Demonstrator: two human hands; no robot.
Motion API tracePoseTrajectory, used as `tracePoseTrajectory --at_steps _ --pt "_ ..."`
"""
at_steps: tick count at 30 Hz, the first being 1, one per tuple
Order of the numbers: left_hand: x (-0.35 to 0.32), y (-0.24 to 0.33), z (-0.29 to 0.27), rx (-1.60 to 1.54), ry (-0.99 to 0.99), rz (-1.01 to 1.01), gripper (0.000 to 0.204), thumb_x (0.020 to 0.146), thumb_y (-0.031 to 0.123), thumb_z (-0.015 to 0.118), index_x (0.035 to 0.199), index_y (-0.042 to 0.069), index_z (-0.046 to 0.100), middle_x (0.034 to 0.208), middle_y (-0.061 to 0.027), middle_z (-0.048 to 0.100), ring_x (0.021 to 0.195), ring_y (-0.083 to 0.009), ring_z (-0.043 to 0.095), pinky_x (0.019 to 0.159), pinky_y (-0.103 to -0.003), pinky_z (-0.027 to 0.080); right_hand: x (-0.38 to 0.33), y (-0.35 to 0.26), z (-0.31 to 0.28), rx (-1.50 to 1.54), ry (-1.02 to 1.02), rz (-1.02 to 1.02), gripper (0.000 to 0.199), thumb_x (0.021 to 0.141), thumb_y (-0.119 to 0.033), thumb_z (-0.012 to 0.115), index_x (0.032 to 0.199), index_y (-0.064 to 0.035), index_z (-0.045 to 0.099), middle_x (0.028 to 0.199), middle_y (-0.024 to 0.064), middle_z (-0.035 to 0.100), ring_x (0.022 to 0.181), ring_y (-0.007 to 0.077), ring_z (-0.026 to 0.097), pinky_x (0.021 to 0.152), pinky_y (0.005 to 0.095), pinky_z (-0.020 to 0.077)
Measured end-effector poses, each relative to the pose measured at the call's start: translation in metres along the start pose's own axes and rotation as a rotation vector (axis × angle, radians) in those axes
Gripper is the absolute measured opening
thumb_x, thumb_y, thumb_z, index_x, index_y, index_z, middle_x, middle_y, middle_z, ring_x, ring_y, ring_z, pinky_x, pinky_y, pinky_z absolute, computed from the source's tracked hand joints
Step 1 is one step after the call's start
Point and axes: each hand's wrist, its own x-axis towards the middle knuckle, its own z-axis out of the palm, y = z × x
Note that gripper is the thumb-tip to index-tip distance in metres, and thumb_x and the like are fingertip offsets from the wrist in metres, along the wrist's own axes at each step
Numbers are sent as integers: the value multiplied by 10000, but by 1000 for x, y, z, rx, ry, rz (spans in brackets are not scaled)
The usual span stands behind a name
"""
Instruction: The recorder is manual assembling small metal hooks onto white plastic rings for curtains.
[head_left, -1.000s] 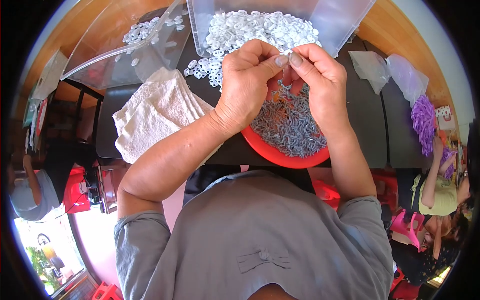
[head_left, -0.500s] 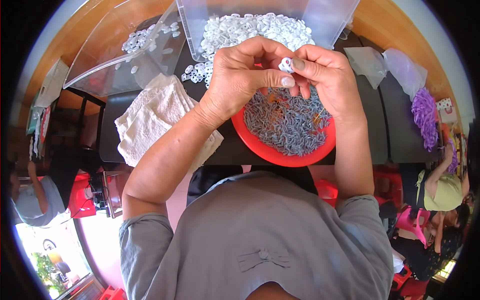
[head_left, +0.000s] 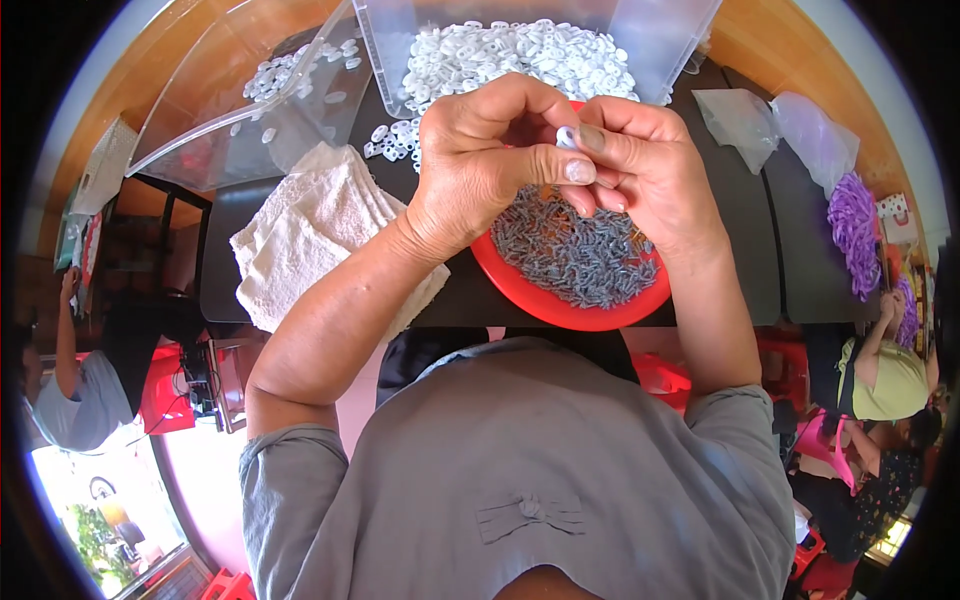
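In front of me, both hands meet fingertip to fingertip above a red bowl (head_left: 612, 319). A small white plastic piece (head_left: 565, 137) with a dark spot shows between them. My right hand (head_left: 660, 172) pinches it, the thumb pressing from the right. My left hand (head_left: 470, 165) is closed around its other side, thumb below and index finger curled above; those fingertips partly hide the piece. Many small grey, ridged screw-like parts (head_left: 580, 265) fill the bowl under my hands. Similar loose white pieces (head_left: 395, 142) with holes lie on the dark table beyond my left wrist.
Behind my hands stands a clear plastic box (head_left: 690, 35) heaped with white pieces (head_left: 510, 58). Left of it, a clear lid (head_left: 190, 165) leans with more pieces around it. A cream cloth (head_left: 305, 225) lies by my left forearm. Plastic bags (head_left: 735, 125) and purple strands (head_left: 852, 235) are at right; people sit on both sides.
The white piece has turned and shifted slightly left and down, showing less of itself. My right fingers have curled in closer to the left thumb. Both hands stay over the bowl.
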Motion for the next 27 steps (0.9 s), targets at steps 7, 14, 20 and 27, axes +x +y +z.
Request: tracePoseTrajectory --at_steps 7,14,20,27 --pt "0 -4 -3 -68 13 26 178 776 -105 703 904 -62 587 766 -143 648 660 -238 690 596 -307 601 3 5 3 119 -92 -29 227 947 -175 575 909 45 612 594 14 483 456 89 457 434 213 357" --pt "5 34 -27 312 478 328 130 755 -39 724 866 -21 659 700 -45 638 565 -65 553 451 -193 402 13 4 -2 -744 245 -158 235 927 -228 620 857 -4 634 610 -22 488 569 76 483 512 218 351" --pt "26 111 -88 974 857 3 352 750 76 757 1084 28 658 808 -79 654 726 -125 606 620 -255 519 2 -4 -2 -918 123 -153 132 881 -113 635 873 18 622 703 -24 544 687 41 476 620 216 392" --pt "1 48 -81 963 422 496 85 787 60 726 837 5 685 703 7 633 628 -60 553 572 -200 439 12 -14 -9 -1223 73 -271 148 841 -93 655 957 -3 635 727 48 594 670 99 540 635 257 435"
